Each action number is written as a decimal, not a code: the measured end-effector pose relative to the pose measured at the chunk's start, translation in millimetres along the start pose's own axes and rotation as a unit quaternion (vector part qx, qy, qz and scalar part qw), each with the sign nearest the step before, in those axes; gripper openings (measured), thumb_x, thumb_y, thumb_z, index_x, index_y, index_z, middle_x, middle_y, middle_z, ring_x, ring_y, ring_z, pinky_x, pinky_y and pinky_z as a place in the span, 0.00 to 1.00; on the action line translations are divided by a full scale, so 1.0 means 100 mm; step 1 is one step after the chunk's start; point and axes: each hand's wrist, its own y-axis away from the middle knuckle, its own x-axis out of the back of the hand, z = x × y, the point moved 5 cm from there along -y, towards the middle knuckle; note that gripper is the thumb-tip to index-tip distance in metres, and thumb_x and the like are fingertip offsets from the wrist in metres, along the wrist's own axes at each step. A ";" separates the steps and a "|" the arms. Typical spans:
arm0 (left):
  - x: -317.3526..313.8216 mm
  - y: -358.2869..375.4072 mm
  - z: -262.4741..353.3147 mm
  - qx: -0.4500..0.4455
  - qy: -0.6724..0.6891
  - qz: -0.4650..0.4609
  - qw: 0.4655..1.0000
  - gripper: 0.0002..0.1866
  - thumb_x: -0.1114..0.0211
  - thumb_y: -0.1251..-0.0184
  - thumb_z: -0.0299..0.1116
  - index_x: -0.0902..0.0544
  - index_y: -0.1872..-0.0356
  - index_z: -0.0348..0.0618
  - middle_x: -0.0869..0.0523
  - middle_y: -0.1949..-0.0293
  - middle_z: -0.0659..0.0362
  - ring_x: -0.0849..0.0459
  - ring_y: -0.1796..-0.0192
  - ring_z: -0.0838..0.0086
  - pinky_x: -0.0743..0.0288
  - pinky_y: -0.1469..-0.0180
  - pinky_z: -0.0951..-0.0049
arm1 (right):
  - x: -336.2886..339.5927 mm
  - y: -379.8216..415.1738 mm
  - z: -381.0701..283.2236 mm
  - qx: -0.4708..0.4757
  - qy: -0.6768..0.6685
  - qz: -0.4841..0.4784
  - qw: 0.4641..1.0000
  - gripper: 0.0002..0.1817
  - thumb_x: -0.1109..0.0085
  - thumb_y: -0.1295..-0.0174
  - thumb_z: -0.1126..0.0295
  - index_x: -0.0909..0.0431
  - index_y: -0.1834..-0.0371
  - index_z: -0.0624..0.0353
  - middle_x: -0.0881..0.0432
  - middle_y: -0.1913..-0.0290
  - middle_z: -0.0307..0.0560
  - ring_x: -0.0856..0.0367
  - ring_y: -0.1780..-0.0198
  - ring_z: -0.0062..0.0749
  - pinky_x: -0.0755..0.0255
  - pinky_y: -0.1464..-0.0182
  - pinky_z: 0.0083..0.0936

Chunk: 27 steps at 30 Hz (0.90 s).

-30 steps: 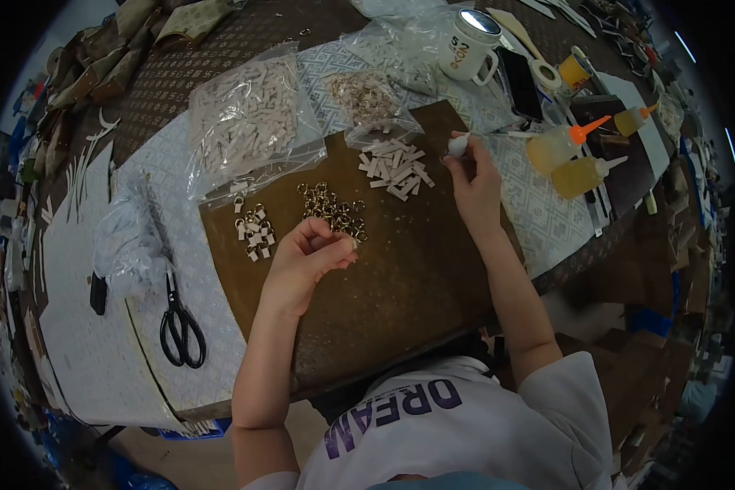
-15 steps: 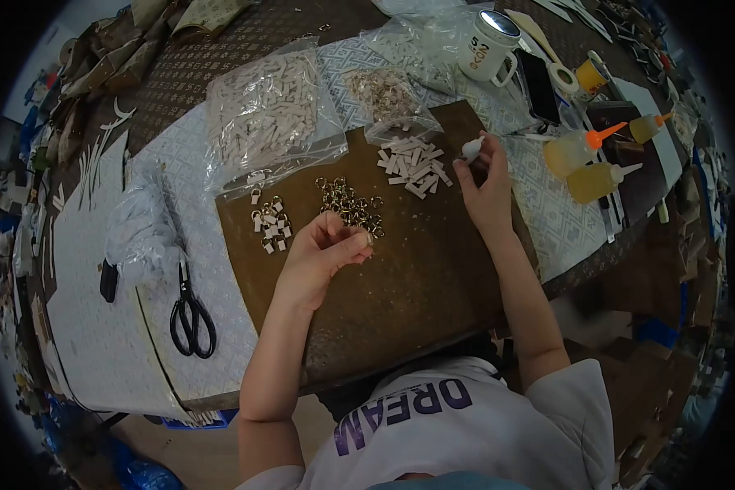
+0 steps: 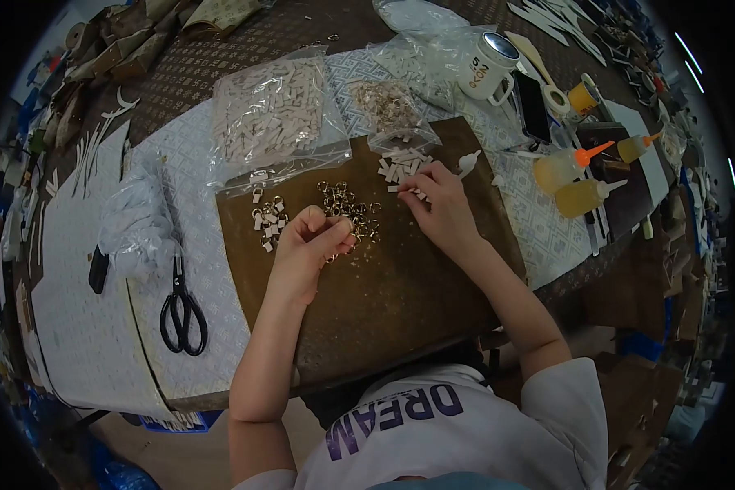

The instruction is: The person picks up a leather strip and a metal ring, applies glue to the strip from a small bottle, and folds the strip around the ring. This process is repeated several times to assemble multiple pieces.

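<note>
My left hand [image 3: 309, 249] is closed in a pinch over the mat, beside a pile of gold metal rings [image 3: 341, 198]. A small gold glint shows under its fingertips, but what they hold is too small to make out. My right hand [image 3: 443, 211] reaches over a pile of short pale strips [image 3: 400, 166], its thumb and forefinger slightly apart at the pile's lower edge. A small white nozzle-like object [image 3: 469, 163] stands just behind that hand. Left of the rings lie several rings with pale tabs looped through them [image 3: 268, 222].
The brown mat [image 3: 367, 318] lies under both hands. Behind it are a bag of strips [image 3: 271, 110] and a bag of gold pieces [image 3: 392, 110]. Scissors [image 3: 183, 318] lie left. A mug [image 3: 486, 69], phone [image 3: 532, 110] and glue bottles [image 3: 584, 198] stand right.
My right hand has let go of the white nozzle-like object and moved left to the strips. My left hand has shifted slightly left, still pinched.
</note>
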 end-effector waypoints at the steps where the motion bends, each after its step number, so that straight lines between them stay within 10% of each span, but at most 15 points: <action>1: 0.00 0.00 0.01 -0.004 0.002 0.000 1.000 0.17 0.37 0.40 0.22 0.37 0.79 0.51 0.18 0.66 0.60 0.19 0.68 0.80 0.24 0.64 0.82 | -0.03 -0.04 -0.01 0.012 0.019 -0.010 1.000 0.06 0.37 0.50 0.73 0.23 0.70 0.57 0.29 0.66 0.43 0.27 0.62 0.38 0.36 0.57 0.31; 14: 0.03 0.00 0.07 -0.023 0.016 -0.003 1.000 0.19 0.37 0.40 0.23 0.40 0.80 0.53 0.22 0.71 0.64 0.22 0.72 0.83 0.30 0.70 0.84 | -0.21 -0.24 0.11 -0.021 0.087 -0.177 0.980 0.07 0.40 0.49 0.72 0.27 0.69 0.58 0.30 0.62 0.47 0.29 0.54 0.44 0.36 0.52 0.37; 27: 0.04 -0.01 0.07 -0.033 0.042 -0.003 0.999 0.19 0.38 0.40 0.23 0.39 0.81 0.53 0.21 0.70 0.64 0.24 0.73 0.84 0.31 0.70 0.84 | -0.02 -0.34 -0.21 0.051 -0.042 0.000 0.998 0.08 0.41 0.49 0.78 0.29 0.68 0.58 0.28 0.59 0.45 0.28 0.55 0.37 0.35 0.53 0.30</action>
